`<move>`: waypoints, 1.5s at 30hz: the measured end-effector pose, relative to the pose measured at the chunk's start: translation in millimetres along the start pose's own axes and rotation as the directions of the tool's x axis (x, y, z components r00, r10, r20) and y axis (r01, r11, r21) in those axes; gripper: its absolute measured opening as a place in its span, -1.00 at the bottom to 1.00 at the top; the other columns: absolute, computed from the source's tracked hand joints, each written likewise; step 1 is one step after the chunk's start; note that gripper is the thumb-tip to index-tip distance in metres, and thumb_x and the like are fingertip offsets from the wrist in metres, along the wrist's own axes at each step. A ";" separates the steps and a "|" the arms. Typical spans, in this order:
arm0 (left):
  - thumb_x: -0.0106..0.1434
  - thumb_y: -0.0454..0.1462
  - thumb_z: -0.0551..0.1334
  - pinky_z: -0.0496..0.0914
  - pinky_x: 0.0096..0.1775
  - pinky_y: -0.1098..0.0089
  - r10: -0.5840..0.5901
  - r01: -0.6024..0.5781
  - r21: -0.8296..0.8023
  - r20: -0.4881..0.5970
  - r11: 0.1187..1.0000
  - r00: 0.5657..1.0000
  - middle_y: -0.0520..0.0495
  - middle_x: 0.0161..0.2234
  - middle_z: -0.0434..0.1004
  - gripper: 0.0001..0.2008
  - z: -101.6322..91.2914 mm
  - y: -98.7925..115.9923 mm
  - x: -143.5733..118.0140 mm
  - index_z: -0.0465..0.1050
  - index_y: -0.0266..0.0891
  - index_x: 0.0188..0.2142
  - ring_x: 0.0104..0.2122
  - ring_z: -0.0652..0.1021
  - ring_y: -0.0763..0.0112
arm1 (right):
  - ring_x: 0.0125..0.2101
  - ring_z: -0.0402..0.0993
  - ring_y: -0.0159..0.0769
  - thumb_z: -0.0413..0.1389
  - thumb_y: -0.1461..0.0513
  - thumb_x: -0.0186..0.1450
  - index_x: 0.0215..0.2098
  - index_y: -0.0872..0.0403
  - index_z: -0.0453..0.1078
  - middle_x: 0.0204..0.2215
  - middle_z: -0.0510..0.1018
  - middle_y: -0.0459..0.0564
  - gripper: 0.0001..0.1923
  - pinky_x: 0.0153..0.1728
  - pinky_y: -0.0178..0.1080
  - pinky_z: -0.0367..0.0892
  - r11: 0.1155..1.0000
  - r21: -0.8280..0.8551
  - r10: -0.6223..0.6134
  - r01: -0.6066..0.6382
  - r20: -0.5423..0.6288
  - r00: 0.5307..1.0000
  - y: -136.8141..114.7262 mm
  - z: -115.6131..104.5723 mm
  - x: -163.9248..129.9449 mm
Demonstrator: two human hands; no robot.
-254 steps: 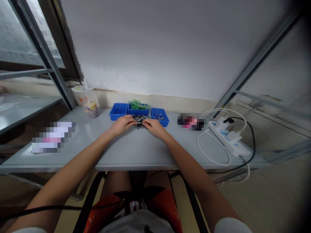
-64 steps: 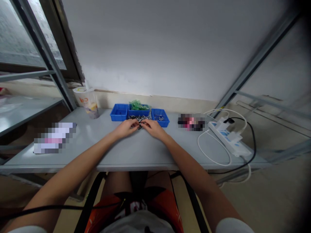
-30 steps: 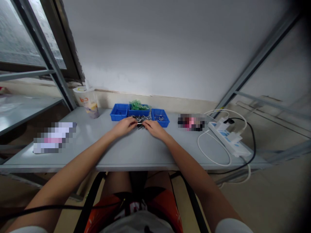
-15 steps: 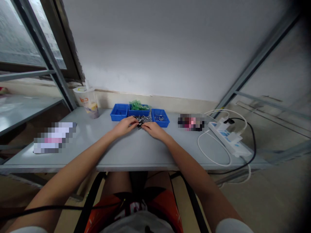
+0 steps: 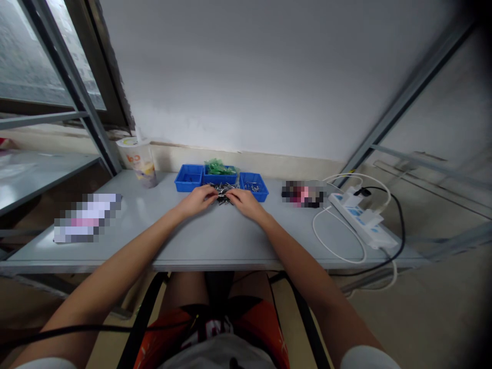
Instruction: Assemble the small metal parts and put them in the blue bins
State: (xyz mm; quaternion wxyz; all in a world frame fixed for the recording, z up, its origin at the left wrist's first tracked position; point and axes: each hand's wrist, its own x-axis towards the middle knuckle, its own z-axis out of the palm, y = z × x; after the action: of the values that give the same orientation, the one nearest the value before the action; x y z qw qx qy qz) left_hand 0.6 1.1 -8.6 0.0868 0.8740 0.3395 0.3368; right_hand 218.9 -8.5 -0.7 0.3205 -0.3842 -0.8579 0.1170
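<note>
My left hand (image 5: pixel 197 200) and my right hand (image 5: pixel 246 203) rest side by side on the grey table (image 5: pixel 215 236), fingertips at a small heap of thin metal pins (image 5: pixel 223 190). The fingers of both hands curl down onto the heap; whether either pinches a pin is too small to tell. Right behind the heap stand three blue trays: a left one (image 5: pixel 188 180), a middle one (image 5: pixel 220 177) with a bag of green parts (image 5: pixel 217 166), and a right one (image 5: pixel 254 186) with a few metal pieces.
A lidded drink cup (image 5: pixel 139 160) stands at the back left. A white power strip (image 5: pixel 363 221) with white and black cables (image 5: pixel 395 225) lies at the right. Blurred items lie at the left (image 5: pixel 85 217) and right (image 5: pixel 303 193). A metal rack frame (image 5: pixel 77 97) rises at the left.
Both hands stay at the pin heap with only small finger shifts; my right hand has edged slightly toward the heap again. Nothing else on the table has moved.
</note>
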 end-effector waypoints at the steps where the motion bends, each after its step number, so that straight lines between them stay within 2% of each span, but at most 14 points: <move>1: 0.31 -0.23 0.09 0.36 -0.26 0.38 -0.003 0.003 -0.003 0.003 1.000 1.000 -0.09 -0.33 0.48 -0.80 0.2 0.2 -0.2 0.45 -0.26 -0.28 -0.33 0.49 0.37 | -0.25 0.44 -0.36 -0.03 0.21 0.39 -0.21 0.09 0.46 -0.26 0.57 -0.02 -0.77 -0.21 -0.35 0.23 1.000 0.004 -0.004 0.004 -0.005 1.000 0.3 0.2 0.1; 11: 0.28 -0.26 0.11 0.37 -0.28 0.38 -0.020 0.021 -0.014 0.060 1.000 0.998 -0.08 -0.36 0.48 -0.84 0.1 4.3 -0.8 0.45 -0.27 -0.30 -0.35 0.48 0.36 | -0.26 0.44 -0.34 0.00 0.17 0.37 -0.21 0.08 0.47 -0.26 0.56 0.00 -0.77 -0.18 -0.31 0.26 1.000 0.001 -0.027 0.027 -0.071 0.997 1.8 2.4 0.2; 18: 0.28 -0.26 0.10 0.35 -0.28 0.39 -0.031 0.030 0.004 0.071 1.000 0.997 -0.07 -0.35 0.48 -0.83 -1.9 6.4 -0.7 0.44 -0.28 -0.30 -0.35 0.48 0.37 | -0.28 0.45 -0.35 -0.01 0.23 0.36 -0.23 0.08 0.48 -0.28 0.56 -0.01 -0.79 -0.20 -0.31 0.27 0.999 -0.009 -0.045 0.044 -0.103 0.994 1.7 2.0 0.2; 33: 0.28 -0.23 0.10 0.37 -0.28 0.39 -0.031 0.032 -0.022 0.048 0.999 0.998 -0.07 -0.36 0.47 -0.82 -2.7 6.2 -1.4 0.43 -0.28 -0.32 -0.36 0.48 0.38 | -0.25 0.45 -0.35 0.02 0.28 0.35 -0.23 0.11 0.48 -0.27 0.57 0.00 -0.81 -0.21 -0.33 0.25 0.998 -0.056 0.017 -0.018 -0.023 1.000 -0.6 -0.4 0.6; 45: 0.29 -0.21 0.10 0.36 -0.26 0.40 0.015 -0.015 0.016 0.017 1.000 1.000 -0.07 -0.31 0.49 -0.81 -2.6 8.7 -2.8 0.43 -0.25 -0.26 -0.31 0.49 0.36 | -0.27 0.47 -0.33 0.05 0.34 0.31 -0.21 0.12 0.49 -0.26 0.59 0.02 -0.81 -0.21 -0.30 0.27 1.000 -0.020 -0.010 0.013 0.166 0.986 -3.0 10.8 -1.6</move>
State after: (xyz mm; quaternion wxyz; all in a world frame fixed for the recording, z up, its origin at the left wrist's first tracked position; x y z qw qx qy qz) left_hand 2.1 -7.5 -4.7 0.0801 0.8799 0.3349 0.3273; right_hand 211.0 -11.2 -8.4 0.2447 -0.3715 -0.8850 0.1377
